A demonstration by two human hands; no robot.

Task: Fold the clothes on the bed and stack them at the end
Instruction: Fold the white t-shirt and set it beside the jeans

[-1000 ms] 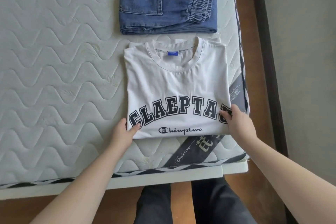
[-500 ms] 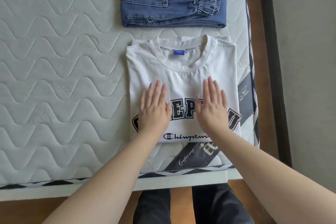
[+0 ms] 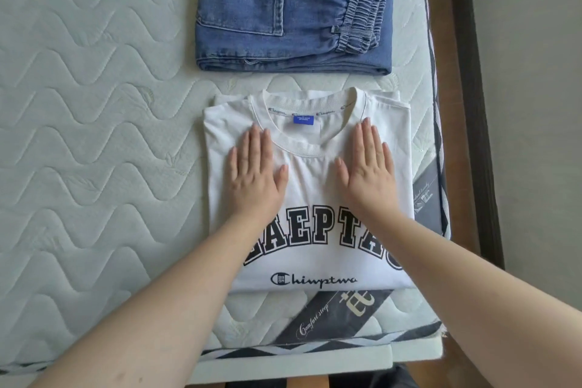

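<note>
Head view: my left grip [image 3: 255, 178] and right grip [image 3: 369, 173] lay released, flat on folded white cotton T-shirt [image 3: 315, 192], folded blue denim jeans [image 3: 283, 9] just beyond.

The T-shirt [image 3: 315, 173] is white with dark navy block lettering outlined in white, a dark script logo beneath, and a small blue neck label [image 3: 303, 120]. The folded jeans [image 3: 283, 9] are mid-blue denim. The mattress [image 3: 94, 104] is pale grey-white, quilted in wavy lines, with a dark grey corner patch [image 3: 330, 315] bearing cream lettering.

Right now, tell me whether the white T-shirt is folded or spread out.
Folded: the white T-shirt is a compact rectangle, sleeves tucked away, layered edges showing at its top.
</note>
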